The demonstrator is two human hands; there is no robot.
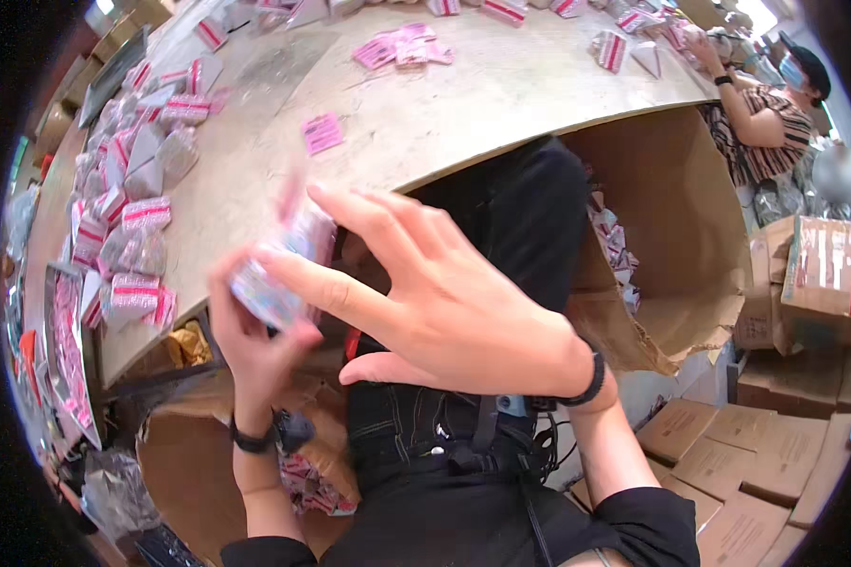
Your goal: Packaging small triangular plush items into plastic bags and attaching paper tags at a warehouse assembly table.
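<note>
Right hand (444,302) spread open, fingertips on small clear pink-striped plastic packet (279,274); left hand (255,331) grips it from below, loosely I'd say, so it could slip into brown cardboard box (199,472)

This is a packing workroom. A long worktable (416,123) fills the upper half of the frame, strewn with small clear packets bearing pink-and-white labels (137,217). A large open cardboard box (690,236) stands at centre right, sealed cartons (728,463) are stacked at lower right, and another worker (771,113) sits at the table's upper right end.
</note>
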